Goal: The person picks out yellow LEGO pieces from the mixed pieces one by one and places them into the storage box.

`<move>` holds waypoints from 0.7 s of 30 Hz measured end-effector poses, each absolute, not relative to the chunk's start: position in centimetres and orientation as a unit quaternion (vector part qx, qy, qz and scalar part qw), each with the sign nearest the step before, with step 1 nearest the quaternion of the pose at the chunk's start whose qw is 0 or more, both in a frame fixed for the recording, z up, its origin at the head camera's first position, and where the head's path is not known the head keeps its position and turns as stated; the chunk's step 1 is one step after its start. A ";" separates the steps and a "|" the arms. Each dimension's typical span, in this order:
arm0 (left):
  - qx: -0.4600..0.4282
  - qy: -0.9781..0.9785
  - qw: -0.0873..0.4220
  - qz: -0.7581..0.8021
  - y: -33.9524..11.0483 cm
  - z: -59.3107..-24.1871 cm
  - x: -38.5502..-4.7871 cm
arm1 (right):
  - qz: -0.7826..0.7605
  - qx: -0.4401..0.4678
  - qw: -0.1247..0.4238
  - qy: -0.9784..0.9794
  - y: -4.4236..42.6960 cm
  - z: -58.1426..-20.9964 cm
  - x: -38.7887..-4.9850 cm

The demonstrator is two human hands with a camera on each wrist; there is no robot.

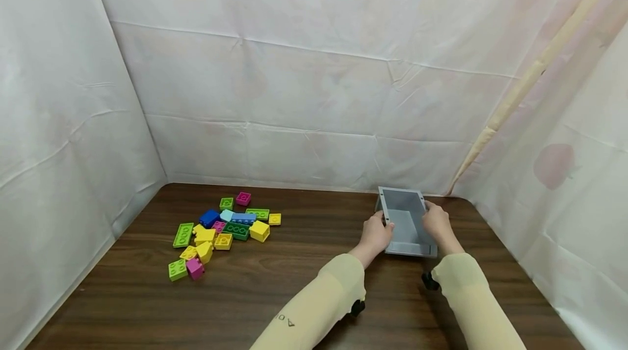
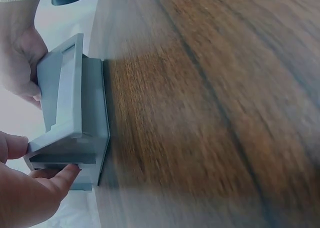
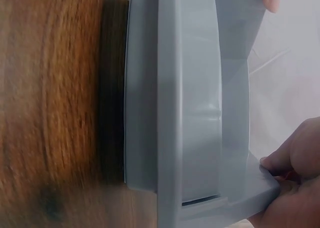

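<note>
A grey plastic bin (image 1: 407,224) with an open top stands at the back right of the wooden table. My left hand (image 1: 376,235) grips its left rim; in the left wrist view the thumb lies on top and the fingers (image 2: 67,178) curl under the edge. On the opposite side my right hand (image 1: 438,223) pinches the right rim, seen up close in the right wrist view, where the thumb (image 3: 275,160) presses on the bin wall. Inside, the bin's floor shows bare grey. Whether its base touches the table is hard to tell.
Several toy building bricks (image 1: 236,230) in yellow, green, blue and pink lie scattered on the table's left half. Dark wooden tabletop (image 1: 304,273) stretches between them and the bin. White cloth walls (image 1: 314,94) rise behind and at both sides.
</note>
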State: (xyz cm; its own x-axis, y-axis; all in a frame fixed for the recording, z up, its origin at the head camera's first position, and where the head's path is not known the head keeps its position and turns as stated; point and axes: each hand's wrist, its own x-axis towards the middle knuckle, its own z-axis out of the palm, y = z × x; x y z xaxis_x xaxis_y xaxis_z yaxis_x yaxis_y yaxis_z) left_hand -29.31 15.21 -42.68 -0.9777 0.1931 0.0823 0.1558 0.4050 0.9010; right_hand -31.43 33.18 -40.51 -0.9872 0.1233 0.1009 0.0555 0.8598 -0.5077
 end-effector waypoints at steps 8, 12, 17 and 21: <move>0.108 0.839 0.013 0.534 13.9 -42.6 -28.7 | 0.251 -0.038 0.078 -0.964 32.1 -41.0 -31.1; 0.109 0.845 0.004 0.523 13.5 -42.7 -28.5 | 0.246 -0.029 0.094 -0.964 31.7 -41.1 -31.0; 0.114 0.848 0.005 0.518 13.0 -42.7 -28.3 | 0.253 -0.028 0.100 -0.962 31.3 -40.9 -30.7; 0.113 0.845 0.015 0.523 12.4 -42.7 -28.1 | 0.268 -0.029 0.091 -0.959 30.9 -40.7 -30.5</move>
